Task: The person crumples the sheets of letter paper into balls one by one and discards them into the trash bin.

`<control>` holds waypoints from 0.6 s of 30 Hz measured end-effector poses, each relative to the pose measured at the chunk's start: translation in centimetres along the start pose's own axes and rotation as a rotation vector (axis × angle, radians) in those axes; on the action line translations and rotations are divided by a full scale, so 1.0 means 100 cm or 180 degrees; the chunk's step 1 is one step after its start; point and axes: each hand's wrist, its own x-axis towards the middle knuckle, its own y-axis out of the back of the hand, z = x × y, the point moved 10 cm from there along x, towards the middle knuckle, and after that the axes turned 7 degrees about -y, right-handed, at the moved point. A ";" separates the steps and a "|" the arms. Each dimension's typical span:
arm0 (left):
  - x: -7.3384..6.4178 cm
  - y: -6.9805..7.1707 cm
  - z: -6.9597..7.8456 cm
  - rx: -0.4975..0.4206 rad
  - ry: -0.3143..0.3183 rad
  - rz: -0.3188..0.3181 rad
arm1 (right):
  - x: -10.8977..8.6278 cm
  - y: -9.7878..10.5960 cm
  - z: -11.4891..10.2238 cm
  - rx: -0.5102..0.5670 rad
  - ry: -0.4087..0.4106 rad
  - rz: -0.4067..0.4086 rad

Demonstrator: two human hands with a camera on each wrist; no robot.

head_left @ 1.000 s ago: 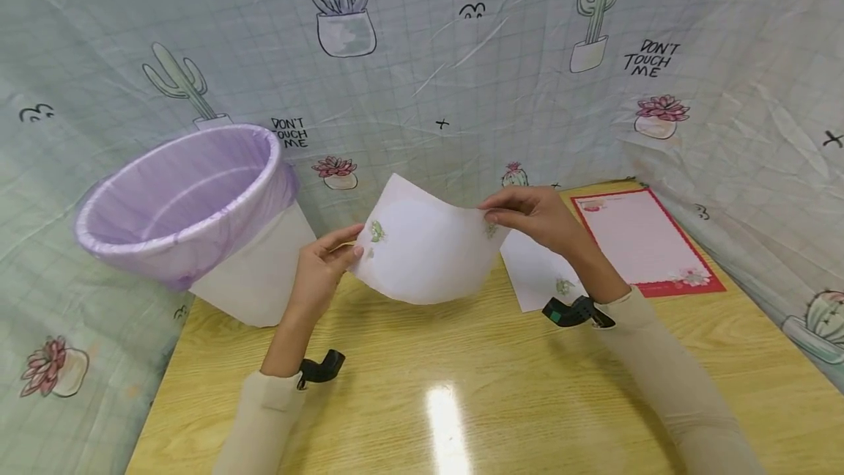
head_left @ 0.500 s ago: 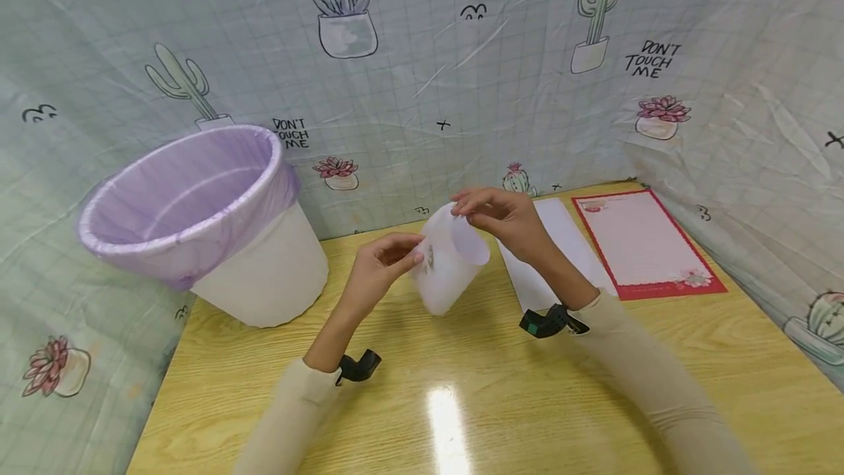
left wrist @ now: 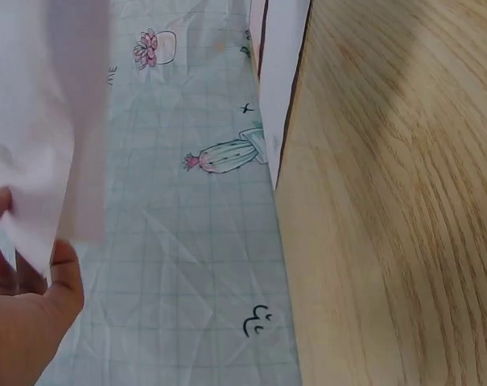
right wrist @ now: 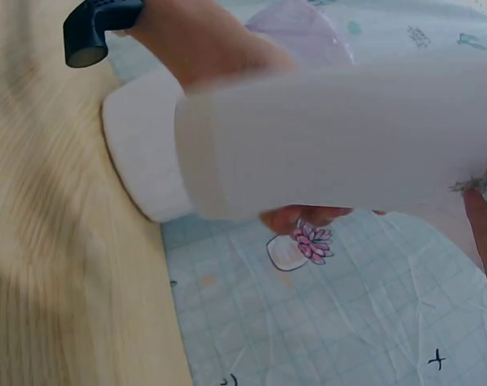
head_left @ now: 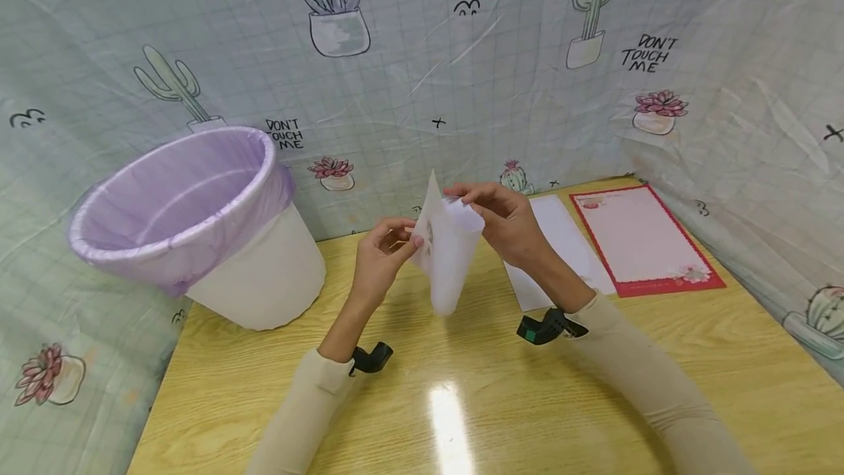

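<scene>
A sheet bowed into a loose loop above the desk, between a bin at nine o'clock and a flat page at three, could spring open or crease askew if either grip slips or the two pull unevenly, since the paper appears held only near its edges. The left hand pinches the sheet at its nine o'clock side, thumb to fingers; the right hand, fingers curled, pinches it at about one o'clock, by the loop's upper rim.
</scene>
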 end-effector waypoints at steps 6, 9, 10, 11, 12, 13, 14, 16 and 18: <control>0.002 0.014 0.007 0.0358 -0.0051 0.0449 | -0.001 -0.001 0.012 -0.0156 -0.0394 0.0065; 0.002 0.018 0.009 0.0360 -0.0065 0.0615 | -0.001 0.005 0.019 -0.0504 -0.0546 0.0344; 0.001 0.019 0.009 0.0328 -0.0063 0.0646 | -0.001 0.008 0.020 -0.0674 -0.0570 0.0477; 0.001 0.019 0.009 0.0292 -0.0064 0.0658 | -0.002 0.011 0.020 -0.0834 -0.0574 0.0612; 0.000 0.019 0.009 0.0253 -0.0063 0.0640 | -0.002 0.014 0.020 -0.0963 -0.0563 0.0740; 0.000 0.017 0.010 0.0206 -0.0070 0.0589 | -0.003 0.017 0.018 -0.1079 -0.0531 0.0875; 0.000 0.015 0.010 0.0156 -0.0070 0.0507 | -0.004 0.019 0.015 -0.1198 -0.0476 0.1004; -0.001 0.009 0.010 0.0051 -0.0086 0.0293 | -0.006 0.024 0.009 -0.1445 -0.0321 0.1229; -0.001 0.001 0.013 -0.0030 -0.0131 0.0025 | -0.007 0.025 0.002 -0.1639 -0.0158 0.1374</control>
